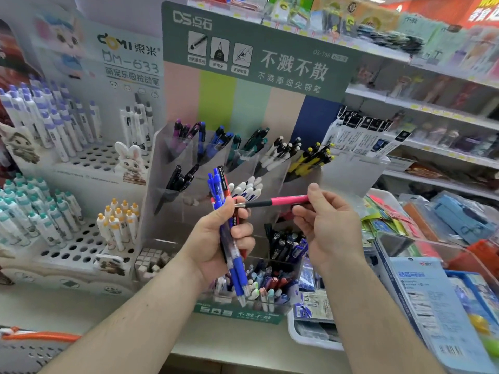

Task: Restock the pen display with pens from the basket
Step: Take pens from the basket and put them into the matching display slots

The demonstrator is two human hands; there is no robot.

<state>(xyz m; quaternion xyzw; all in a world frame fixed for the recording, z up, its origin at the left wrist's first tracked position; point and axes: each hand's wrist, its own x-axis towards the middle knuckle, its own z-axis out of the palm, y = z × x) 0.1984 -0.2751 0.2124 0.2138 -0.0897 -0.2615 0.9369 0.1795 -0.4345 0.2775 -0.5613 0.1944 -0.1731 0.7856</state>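
Observation:
My left hand (216, 238) is shut on a bunch of pens (229, 220), mostly blue with a red and a black one, held upright in front of the display. My right hand (326, 222) pinches a pink pen (286, 200) by its rear end; the pen lies level, its dark grip and metal tip pointing left and touching the bunch. Behind stands the clear acrylic pen display (351, 171) with a green header, its pockets holding purple, blue, green, white and yellow pens. The basket (27, 344), grey mesh with an orange handle, shows at the bottom left corner.
A white stand (81, 247) with pens standing in holes is on the left. Shelves (432, 109) of packaged stationery run along the right, with a blue hanging pack (432, 314) close to my right forearm. A white tray (305, 338) sits below the display.

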